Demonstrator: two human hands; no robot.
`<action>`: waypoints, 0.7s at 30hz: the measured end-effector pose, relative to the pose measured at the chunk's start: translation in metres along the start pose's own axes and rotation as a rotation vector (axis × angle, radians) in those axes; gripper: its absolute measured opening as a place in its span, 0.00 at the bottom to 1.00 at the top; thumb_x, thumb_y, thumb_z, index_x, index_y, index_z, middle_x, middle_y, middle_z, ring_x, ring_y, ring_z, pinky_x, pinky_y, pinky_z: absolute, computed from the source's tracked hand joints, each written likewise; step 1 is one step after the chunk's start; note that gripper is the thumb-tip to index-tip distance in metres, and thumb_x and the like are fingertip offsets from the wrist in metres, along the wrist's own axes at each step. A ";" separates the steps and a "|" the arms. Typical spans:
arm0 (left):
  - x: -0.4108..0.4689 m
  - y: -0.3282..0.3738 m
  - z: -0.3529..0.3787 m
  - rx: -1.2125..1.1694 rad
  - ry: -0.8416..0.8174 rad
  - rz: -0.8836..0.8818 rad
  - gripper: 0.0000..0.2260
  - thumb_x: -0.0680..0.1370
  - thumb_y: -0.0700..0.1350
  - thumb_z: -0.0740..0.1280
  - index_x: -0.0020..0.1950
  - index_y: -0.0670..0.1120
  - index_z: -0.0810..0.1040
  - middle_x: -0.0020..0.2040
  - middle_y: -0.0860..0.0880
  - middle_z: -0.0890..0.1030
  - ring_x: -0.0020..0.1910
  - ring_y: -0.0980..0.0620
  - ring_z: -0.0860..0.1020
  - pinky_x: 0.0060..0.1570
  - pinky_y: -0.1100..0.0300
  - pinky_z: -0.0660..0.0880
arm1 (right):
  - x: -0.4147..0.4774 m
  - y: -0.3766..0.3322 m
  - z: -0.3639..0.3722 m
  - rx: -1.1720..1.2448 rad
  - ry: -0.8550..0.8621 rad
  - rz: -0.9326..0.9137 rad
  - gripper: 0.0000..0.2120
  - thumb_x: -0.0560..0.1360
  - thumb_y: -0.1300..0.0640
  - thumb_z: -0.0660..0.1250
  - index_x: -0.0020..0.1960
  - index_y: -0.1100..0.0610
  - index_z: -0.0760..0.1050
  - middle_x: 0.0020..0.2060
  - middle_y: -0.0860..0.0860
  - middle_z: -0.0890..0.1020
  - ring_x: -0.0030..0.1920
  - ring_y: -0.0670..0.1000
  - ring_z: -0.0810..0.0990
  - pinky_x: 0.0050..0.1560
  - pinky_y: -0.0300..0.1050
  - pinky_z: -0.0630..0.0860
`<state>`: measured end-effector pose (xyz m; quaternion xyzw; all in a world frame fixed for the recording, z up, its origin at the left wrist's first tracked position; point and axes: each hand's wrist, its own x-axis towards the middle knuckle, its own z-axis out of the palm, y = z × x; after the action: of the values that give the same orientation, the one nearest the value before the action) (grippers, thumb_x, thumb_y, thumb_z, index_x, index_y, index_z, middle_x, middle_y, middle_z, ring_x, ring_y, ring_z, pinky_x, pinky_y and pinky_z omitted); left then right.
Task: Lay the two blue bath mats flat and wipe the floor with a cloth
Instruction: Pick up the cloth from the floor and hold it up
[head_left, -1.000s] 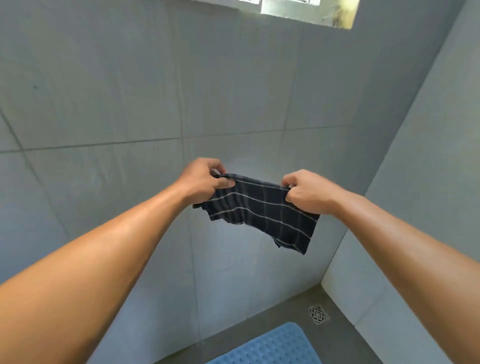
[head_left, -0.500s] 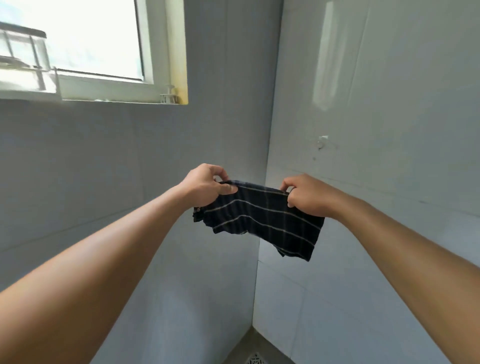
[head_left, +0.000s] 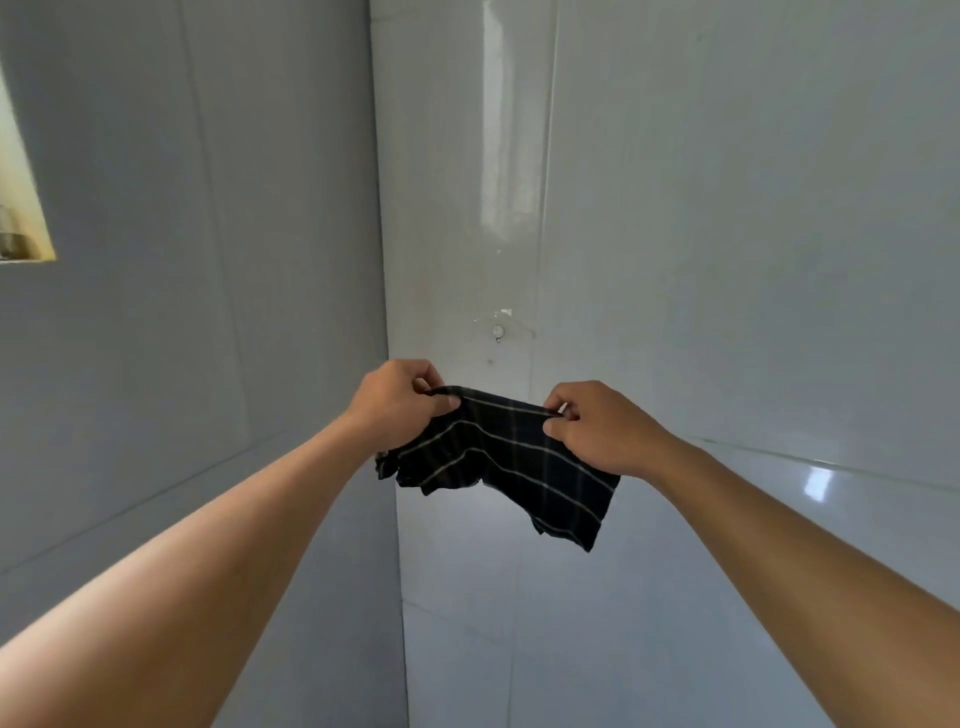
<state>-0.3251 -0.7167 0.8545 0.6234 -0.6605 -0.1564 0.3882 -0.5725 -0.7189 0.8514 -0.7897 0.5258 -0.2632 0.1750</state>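
Grey tiled walls (head_left: 727, 260) meet at a corner, with a small hook (head_left: 498, 331) on the right one. Held up before that corner, a dark striped cloth (head_left: 511, 462) hangs between two raised hands: left hand (head_left: 397, 402) and right hand (head_left: 597, 428) each pinch its top edge with curled fingers.

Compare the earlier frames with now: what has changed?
The view swung up and right: the blue mat and drain dropped out of sight, the window slid to the left edge, and a wall hook now shows above the cloth. Unchanged: left hand and right hand still pinch the cloth's top edge, holding it spread in the air.
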 end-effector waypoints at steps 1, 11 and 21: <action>0.013 0.001 0.007 -0.004 0.022 0.026 0.06 0.76 0.49 0.74 0.45 0.49 0.81 0.42 0.51 0.83 0.43 0.53 0.81 0.37 0.63 0.73 | 0.009 0.006 0.000 -0.004 0.037 0.007 0.05 0.80 0.55 0.65 0.54 0.50 0.78 0.42 0.48 0.82 0.43 0.47 0.80 0.42 0.40 0.72; 0.152 -0.024 0.043 0.196 0.211 0.437 0.08 0.78 0.38 0.68 0.50 0.50 0.73 0.49 0.52 0.76 0.40 0.47 0.76 0.37 0.55 0.73 | 0.124 0.029 0.006 -0.136 0.323 -0.039 0.11 0.81 0.65 0.60 0.50 0.48 0.69 0.43 0.47 0.77 0.37 0.49 0.76 0.39 0.47 0.76; 0.251 -0.059 0.076 0.485 0.321 0.751 0.17 0.70 0.33 0.77 0.55 0.49 0.87 0.46 0.43 0.79 0.32 0.41 0.77 0.37 0.52 0.74 | 0.216 0.049 0.036 -0.490 0.587 -0.083 0.16 0.75 0.65 0.69 0.60 0.52 0.77 0.48 0.49 0.75 0.45 0.55 0.72 0.44 0.46 0.72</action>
<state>-0.3180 -0.9857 0.8442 0.4305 -0.7891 0.2521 0.3583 -0.5207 -0.9369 0.8450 -0.7197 0.5685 -0.3516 -0.1877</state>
